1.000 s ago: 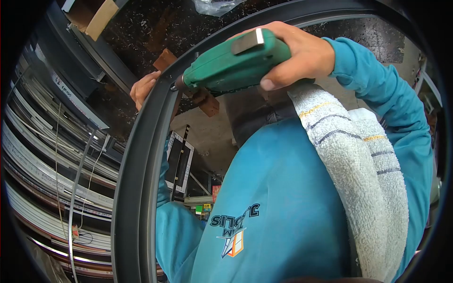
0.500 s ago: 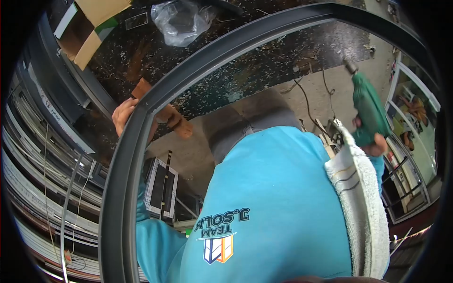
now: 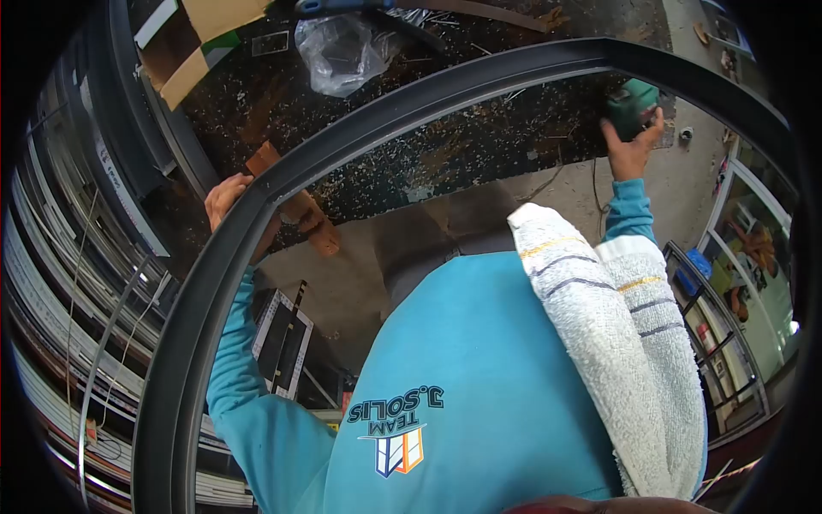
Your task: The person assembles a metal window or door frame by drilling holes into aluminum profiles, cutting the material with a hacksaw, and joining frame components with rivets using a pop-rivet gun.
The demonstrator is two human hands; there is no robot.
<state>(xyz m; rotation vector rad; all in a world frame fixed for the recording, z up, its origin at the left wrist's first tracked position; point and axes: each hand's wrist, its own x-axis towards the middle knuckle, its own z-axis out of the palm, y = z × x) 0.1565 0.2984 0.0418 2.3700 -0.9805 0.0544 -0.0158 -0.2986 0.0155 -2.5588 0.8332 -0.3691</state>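
Observation:
A dark grey metal frame [image 3: 428, 93] spans the view, one corner on the left and another at the far right. My left hand [image 3: 226, 199] has its fingers wrapped over the outer edge of the frame near the left corner. Orange-brown wooden blocks [image 3: 315, 224] lie beneath that corner. In my right hand [image 3: 632, 146] is a green power drill [image 3: 630, 104], held inside the frame near the far right corner. The drill's front end is hidden. A white towel [image 3: 591, 334] hangs over my right shoulder.
Metal shavings cover the dark workbench [image 3: 402, 158]. On it are a clear plastic bag [image 3: 338, 60], an open cardboard box [image 3: 175, 64] and a blue-handled tool [image 3: 342, 7]. Long profiles [image 3: 77, 343] are stacked at the left. A cable [image 3: 548, 180] hangs by the bench's near edge.
My right hand has carried the drill from beside my body up and away to the frame's far right corner. The towel has swung inward. My left hand keeps its hold on the frame.

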